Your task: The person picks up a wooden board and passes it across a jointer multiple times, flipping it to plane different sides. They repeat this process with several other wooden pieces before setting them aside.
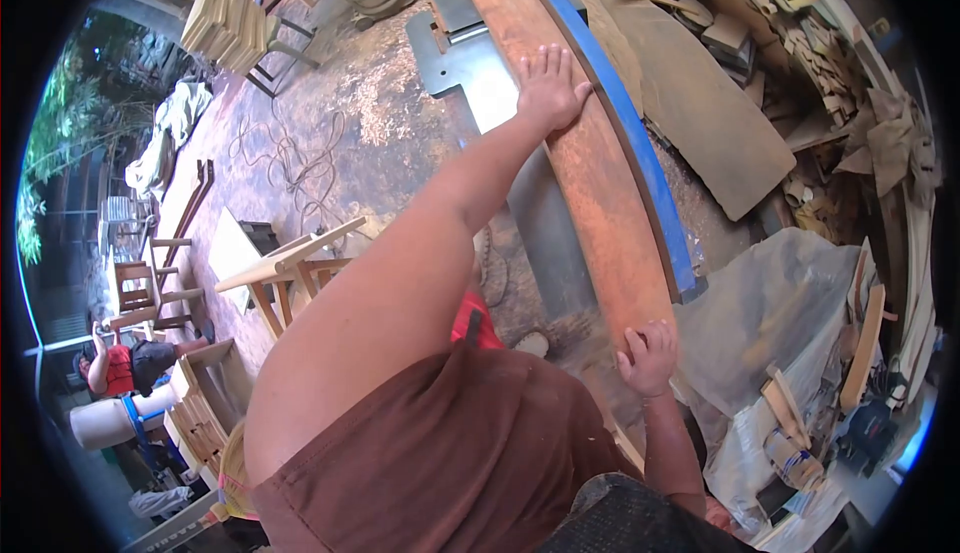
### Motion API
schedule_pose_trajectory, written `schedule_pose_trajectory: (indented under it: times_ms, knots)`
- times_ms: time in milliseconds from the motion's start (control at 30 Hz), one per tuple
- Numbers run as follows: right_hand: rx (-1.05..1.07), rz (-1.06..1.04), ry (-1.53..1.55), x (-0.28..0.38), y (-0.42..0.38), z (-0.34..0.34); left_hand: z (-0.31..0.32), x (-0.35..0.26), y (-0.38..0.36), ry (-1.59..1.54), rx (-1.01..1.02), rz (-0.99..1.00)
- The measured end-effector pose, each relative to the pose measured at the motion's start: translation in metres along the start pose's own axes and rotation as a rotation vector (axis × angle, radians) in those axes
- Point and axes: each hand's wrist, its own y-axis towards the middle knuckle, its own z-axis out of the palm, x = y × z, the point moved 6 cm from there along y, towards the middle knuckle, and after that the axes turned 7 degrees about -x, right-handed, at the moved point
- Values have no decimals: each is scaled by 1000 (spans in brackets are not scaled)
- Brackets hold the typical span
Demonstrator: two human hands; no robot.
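Note:
A long reddish-brown wooden board (600, 188) lies along the grey metal bed (548, 238) of a machine that looks like a jointer. Its far side runs beside a blue-edged fence (640, 143). My left hand (550, 93) is stretched forward, palm down, with its fingers spread flat on the board's upper face. Closer to my body, my right hand (651, 361) rests at the near end of the board, its fingers bent and somewhat apart, thumb towards the left. The underside of the board and any cutter are hidden.
Wood scraps (820, 63) and a broad brown sheet (690, 103) lie to the right, near a plastic cover (770, 303). On the left are wooden chair parts (290, 268), a cable (290, 163), shavings (375, 108) and another person (120, 368).

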Motion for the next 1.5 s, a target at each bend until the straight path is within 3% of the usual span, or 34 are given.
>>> schedule_pose_trajectory:
  times_ms: [167, 400, 467, 600, 733, 800, 967, 1500]
  knots:
    - [-8, 15, -73, -2, 12, 10, 3, 12, 15, 18, 32, 11]
    - [-5, 34, -77, -3, 50, 22, 14, 48, 58, 10, 226, 29]
    - [-17, 24, -79, -4, 60, 26, 16, 60, 67, 50, 368, 191]
    - [10, 48, -112, -1, 86, 27, 12, 81, 87, -48, 467, 388]
    - [48, 58, -106, 1, 90, 30, 13, 84, 91, -51, 441, 380]
    - [27, 55, -111, -3, 98, 31, 2, 82, 94, 91, 462, 307]
    - [3, 79, -75, -1, 101, 32, -5, 87, 102, 102, 476, 162]
    - [-38, 101, -51, -7, 183, 56, 12, 142, 179, 143, 472, 219]
